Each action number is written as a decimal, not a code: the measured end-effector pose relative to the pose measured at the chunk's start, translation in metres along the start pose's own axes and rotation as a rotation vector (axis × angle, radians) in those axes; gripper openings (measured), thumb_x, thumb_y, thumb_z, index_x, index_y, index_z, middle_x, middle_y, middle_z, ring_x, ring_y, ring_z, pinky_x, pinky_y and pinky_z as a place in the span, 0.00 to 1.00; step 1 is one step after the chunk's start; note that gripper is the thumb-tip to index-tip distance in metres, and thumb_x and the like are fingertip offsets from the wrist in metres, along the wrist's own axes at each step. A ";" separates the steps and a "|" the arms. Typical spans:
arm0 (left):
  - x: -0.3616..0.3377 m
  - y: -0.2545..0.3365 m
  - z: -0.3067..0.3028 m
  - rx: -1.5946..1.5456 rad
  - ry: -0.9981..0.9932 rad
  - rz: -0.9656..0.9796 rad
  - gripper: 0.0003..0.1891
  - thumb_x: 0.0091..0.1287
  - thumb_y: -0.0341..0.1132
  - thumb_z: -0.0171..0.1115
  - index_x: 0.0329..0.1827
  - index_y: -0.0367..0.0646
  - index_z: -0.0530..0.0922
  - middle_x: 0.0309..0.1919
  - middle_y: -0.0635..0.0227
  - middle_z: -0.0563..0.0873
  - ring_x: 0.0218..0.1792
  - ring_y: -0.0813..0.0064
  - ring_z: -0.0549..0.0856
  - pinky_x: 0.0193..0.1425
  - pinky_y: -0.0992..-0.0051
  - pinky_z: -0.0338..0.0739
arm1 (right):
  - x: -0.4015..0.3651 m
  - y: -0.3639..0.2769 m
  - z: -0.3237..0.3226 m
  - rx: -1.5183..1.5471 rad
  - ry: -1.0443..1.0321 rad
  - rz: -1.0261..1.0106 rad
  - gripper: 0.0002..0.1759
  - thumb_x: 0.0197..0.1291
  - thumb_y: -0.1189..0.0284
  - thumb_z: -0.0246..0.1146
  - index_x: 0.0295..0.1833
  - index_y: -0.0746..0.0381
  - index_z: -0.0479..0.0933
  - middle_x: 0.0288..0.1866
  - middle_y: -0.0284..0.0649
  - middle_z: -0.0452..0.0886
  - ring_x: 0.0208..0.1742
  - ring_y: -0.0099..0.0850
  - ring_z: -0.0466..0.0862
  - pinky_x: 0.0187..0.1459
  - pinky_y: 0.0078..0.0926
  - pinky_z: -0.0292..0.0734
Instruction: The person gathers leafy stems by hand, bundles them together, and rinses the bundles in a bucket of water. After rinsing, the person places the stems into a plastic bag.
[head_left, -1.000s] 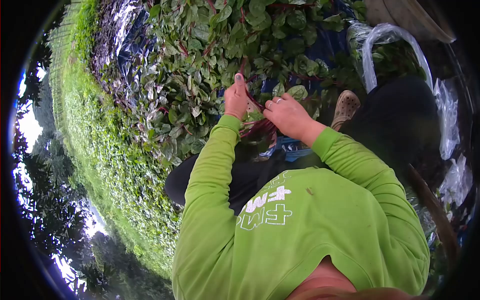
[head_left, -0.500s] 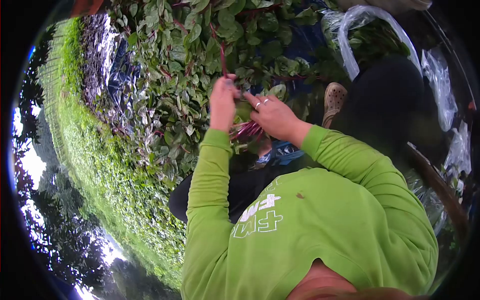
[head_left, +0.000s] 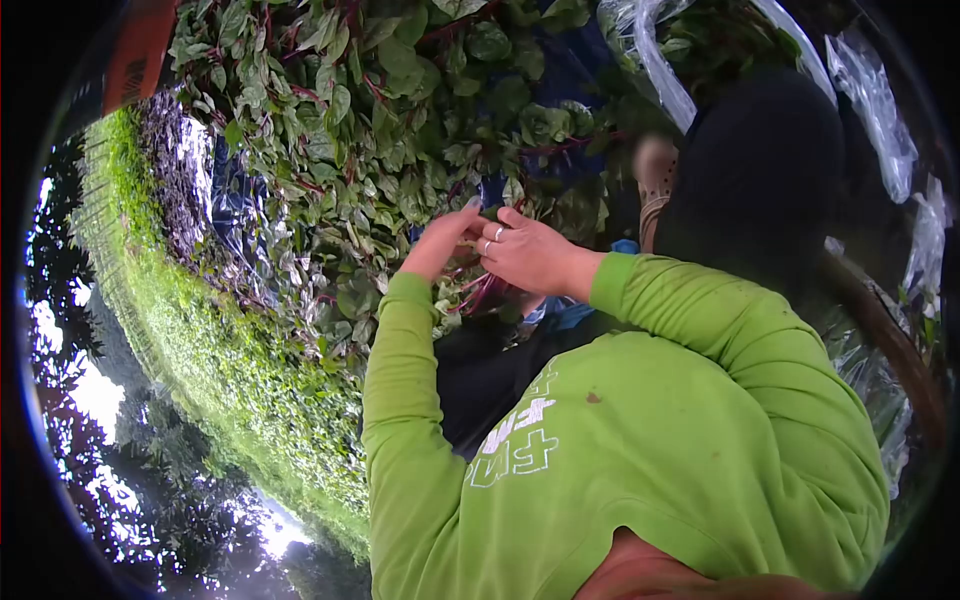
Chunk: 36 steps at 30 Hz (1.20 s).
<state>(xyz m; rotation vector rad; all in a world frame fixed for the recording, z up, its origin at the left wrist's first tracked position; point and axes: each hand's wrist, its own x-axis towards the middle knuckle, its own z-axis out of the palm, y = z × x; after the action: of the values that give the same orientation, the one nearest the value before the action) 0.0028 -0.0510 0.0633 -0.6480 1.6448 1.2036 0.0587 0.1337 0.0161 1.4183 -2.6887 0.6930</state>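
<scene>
My right hand (head_left: 530, 257), wearing rings, is closed around a bunch of red-stemmed greens that look like Malabar spinach. The cut-looking pink-red stems (head_left: 485, 290) stick out below its palm. Right against it, my left hand (head_left: 442, 245) has its fingers curled in toward the right fingertips. A bit of green leaf shows between the two hands, but the left fingers hide what they grip. Just beyond both hands spreads a thick mass of leafy vines (head_left: 330, 130) with red stems and oval green leaves.
Dark blue sheeting (head_left: 570, 75) shows between the vines. To the right are a sandal-like clog (head_left: 655, 185), a dark-clothed knee (head_left: 770, 190) and clear plastic bags (head_left: 875, 110). An orange-red object (head_left: 140, 55) is at upper left; grass (head_left: 220, 340) slopes along the left.
My left hand has come down from a long red stem that it pinched upright, and now meets my right hand. The view has shifted slightly, and more of the orange-red object shows.
</scene>
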 end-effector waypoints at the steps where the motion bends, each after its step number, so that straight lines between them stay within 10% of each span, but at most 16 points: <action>1: -0.005 0.015 0.009 0.021 -0.005 -0.065 0.28 0.73 0.62 0.57 0.50 0.43 0.87 0.46 0.69 0.88 0.48 0.75 0.83 0.54 0.71 0.76 | 0.000 -0.003 0.001 -0.032 0.013 -0.020 0.14 0.55 0.61 0.63 0.44 0.55 0.85 0.50 0.32 0.82 0.63 0.30 0.76 0.70 0.40 0.61; 8: 0.065 0.037 0.016 0.314 -0.409 -0.149 0.11 0.71 0.37 0.68 0.52 0.42 0.83 0.39 0.72 0.87 0.38 0.82 0.84 0.41 0.75 0.80 | -0.002 -0.014 0.009 -0.107 0.001 -0.028 0.23 0.53 0.56 0.63 0.49 0.59 0.83 0.57 0.35 0.83 0.69 0.35 0.75 0.71 0.39 0.60; 13: 0.039 0.066 0.035 0.709 -0.270 -0.093 0.20 0.66 0.22 0.65 0.61 0.41 0.79 0.45 0.70 0.86 0.36 0.83 0.81 0.39 0.78 0.77 | 0.003 -0.019 0.008 -0.168 0.074 -0.009 0.21 0.56 0.59 0.60 0.48 0.61 0.83 0.54 0.39 0.83 0.66 0.38 0.76 0.72 0.41 0.60; 22: 0.050 0.055 0.031 0.525 -0.376 -0.022 0.22 0.62 0.27 0.71 0.62 0.41 0.86 0.42 0.62 0.90 0.38 0.76 0.85 0.47 0.73 0.80 | 0.002 -0.017 0.009 -0.114 -0.056 -0.006 0.19 0.58 0.61 0.58 0.48 0.63 0.83 0.51 0.41 0.84 0.63 0.38 0.79 0.72 0.41 0.61; 28: 0.043 0.065 0.049 1.105 -0.225 0.167 0.20 0.61 0.28 0.69 0.58 0.38 0.87 0.45 0.55 0.93 0.42 0.64 0.89 0.50 0.66 0.83 | 0.001 -0.023 0.011 -0.096 -0.062 -0.030 0.17 0.60 0.63 0.58 0.45 0.62 0.84 0.50 0.39 0.85 0.62 0.36 0.80 0.71 0.40 0.62; 36: 0.049 0.044 0.018 0.371 0.096 0.306 0.13 0.61 0.22 0.68 0.49 0.34 0.89 0.38 0.61 0.91 0.35 0.74 0.88 0.42 0.74 0.85 | 0.001 -0.020 0.013 -0.122 0.022 -0.088 0.11 0.57 0.65 0.61 0.39 0.57 0.86 0.41 0.34 0.87 0.52 0.33 0.84 0.67 0.36 0.67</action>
<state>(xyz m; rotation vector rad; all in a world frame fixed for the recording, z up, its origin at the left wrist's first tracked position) -0.0465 -0.0125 0.0355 -0.2282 2.0361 1.0457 0.0760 0.1179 0.0118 1.4789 -2.5849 0.5250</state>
